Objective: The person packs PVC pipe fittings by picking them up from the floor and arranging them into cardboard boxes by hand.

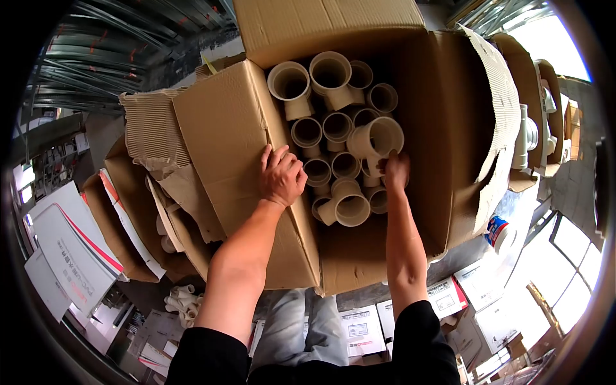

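Observation:
A large open cardboard box (359,263) holds several cream-coloured plastic pipe fittings, most with their round openings facing up. My left hand (282,174) rests on the box's left edge and flap, fingers bent over the cardboard and apart, holding no fitting. Inside the box on the right, my right hand (395,169) grips a tee fitting (385,136) by its lower part; its wide mouth faces up, above the others. Some of the right fingers are hidden behind the fitting. Another branched fitting (351,209) lies tilted at the near end of the group.
More open boxes stand on the left (117,212) and right (513,70), some with fittings. A blue and white can (499,232) is at the right. White cartons (360,330) lie near my legs. Metal profiles (109,58) are stacked at the back left.

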Motion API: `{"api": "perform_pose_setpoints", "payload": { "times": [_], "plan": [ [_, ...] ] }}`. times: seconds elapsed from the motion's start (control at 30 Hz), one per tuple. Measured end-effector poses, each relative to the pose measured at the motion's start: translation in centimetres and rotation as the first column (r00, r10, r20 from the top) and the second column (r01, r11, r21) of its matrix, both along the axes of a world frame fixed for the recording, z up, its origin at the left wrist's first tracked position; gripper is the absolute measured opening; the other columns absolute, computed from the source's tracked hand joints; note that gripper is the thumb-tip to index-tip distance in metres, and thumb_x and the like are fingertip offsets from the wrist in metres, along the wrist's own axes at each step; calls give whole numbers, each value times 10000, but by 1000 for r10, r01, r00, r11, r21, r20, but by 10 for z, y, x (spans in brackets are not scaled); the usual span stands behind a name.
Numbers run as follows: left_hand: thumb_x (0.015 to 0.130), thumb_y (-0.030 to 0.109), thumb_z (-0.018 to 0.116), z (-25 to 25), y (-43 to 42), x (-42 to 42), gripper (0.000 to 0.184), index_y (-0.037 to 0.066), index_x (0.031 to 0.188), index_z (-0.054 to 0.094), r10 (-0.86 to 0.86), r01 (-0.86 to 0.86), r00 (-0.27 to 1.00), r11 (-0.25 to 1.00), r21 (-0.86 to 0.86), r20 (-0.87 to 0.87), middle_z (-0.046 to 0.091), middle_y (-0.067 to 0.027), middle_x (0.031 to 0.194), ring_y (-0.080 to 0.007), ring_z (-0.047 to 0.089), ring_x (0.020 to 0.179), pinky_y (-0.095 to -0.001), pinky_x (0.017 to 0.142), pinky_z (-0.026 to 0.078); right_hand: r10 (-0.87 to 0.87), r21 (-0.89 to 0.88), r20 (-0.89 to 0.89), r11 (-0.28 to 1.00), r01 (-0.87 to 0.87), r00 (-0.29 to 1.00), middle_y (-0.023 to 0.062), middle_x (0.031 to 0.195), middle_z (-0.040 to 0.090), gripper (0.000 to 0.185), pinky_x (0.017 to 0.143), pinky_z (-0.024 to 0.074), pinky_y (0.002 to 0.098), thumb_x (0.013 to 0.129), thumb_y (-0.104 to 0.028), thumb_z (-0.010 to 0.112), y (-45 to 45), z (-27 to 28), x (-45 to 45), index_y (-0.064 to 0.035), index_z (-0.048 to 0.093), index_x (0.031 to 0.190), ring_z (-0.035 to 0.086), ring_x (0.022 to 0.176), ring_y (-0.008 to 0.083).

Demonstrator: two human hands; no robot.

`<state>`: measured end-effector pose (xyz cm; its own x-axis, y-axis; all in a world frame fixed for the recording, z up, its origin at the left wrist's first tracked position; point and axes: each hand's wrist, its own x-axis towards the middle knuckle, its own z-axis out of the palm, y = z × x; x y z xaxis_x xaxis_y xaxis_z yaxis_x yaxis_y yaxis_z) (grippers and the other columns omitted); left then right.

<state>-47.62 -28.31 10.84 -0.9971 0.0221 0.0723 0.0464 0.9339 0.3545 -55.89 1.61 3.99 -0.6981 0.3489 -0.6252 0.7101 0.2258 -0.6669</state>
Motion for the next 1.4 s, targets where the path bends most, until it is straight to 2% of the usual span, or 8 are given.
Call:
{"api": "perform_pose_setpoints", "payload": {
  "times": [0.17, 0.63, 0.83, 0.93, 1.0, 1.23, 1.33, 1.4],
  "plan": [
    [786, 193, 662, 2, 0, 0, 63, 137, 785, 690, -6, 6, 998, 1000, 3, 55, 651, 0, 983, -257, 550, 1203, -534, 1165, 274, -345, -417, -167, 874, 251, 924, 214, 845, 689, 233, 607, 598, 392, 953, -104, 497, -1, -41, -50, 74, 516, 1102, 709, 674, 306],
    [757, 195, 666, -4, -4, 3, 87, 135, 810, 700, -9, 6, 999, 999, 48, 53, 657, -11, 1053, -254, 530, 1228, -544, 1160, 283, -329, -457, -121, 856, 241, 937, 192, 839, 700, 240, 582, 612, 376, 992, -124, 556, -85, -74, -182, 92, 567, 1096, 705, 641, 301],
    [761, 195, 671, -5, -4, 4, 86, 131, 809, 700, -11, 8, 998, 998, 59, 54, 655, -16, 1052, -253, 526, 1228, -543, 1163, 278, -136, -396, 106, 903, 167, 985, 140, 1107, 690, 561, 792, 542, 385, 1016, -497, 485, -69, -51, -149, -15, 544, 1297, 668, 912, 251],
    [761, 199, 674, -5, -5, 4, 79, 136, 801, 698, -10, 9, 1000, 998, 57, 25, 656, -19, 1045, -255, 536, 1211, -542, 1160, 282, -109, -329, -6, 939, 101, 994, 79, 1082, 664, 451, 702, 525, 336, 1000, -393, 565, -26, -72, -88, -49, 602, 1290, 664, 876, 176],
    [758, 197, 672, -5, -4, 3, 73, 138, 795, 693, -6, 6, 1000, 998, 58, 1, 654, -21, 1038, -259, 546, 1198, -542, 1156, 283, 152, -82, 30, 985, -149, 988, 50, 1063, 655, 402, 716, 512, 312, 976, -337, 609, -1, -66, -31, -66, 609, 1273, 647, 887, 150],
    [750, 176, 668, -3, -4, 2, 41, 135, 754, 669, -23, 24, 1000, 998, 53, -20, 645, -16, 984, -265, 566, 1166, -545, 1146, 284, 563, -349, 7, 776, -526, 826, 52, 1039, 682, 513, 775, 512, 291, 868, -229, 718, 74, -45, 135, -83, 568, 1337, 635, 894, 150],
    [753, 173, 667, -5, -4, 2, 37, 137, 753, 673, -31, 33, 999, 998, 46, -44, 646, -10, 979, -264, 567, 1163, -546, 1145, 283, 562, -359, 413, 824, -439, 717, 90, 1085, 690, 443, 805, 533, 337, 868, -245, 720, 57, -21, 158, -64, 614, 1257, 667, 961, 193],
    [754, 172, 666, -4, -4, 2, 37, 137, 754, 677, -37, 39, 998, 998, 47, -43, 648, -7, 977, -266, 569, 1161, -547, 1144, 285, 298, -344, 660, 936, -76, 690, 137, 1025, 701, 434, 709, 571, 358, 900, -254, 692, 24, 9, 164, -25, 587, 1254, 710, 891, 220]
  ]
}}
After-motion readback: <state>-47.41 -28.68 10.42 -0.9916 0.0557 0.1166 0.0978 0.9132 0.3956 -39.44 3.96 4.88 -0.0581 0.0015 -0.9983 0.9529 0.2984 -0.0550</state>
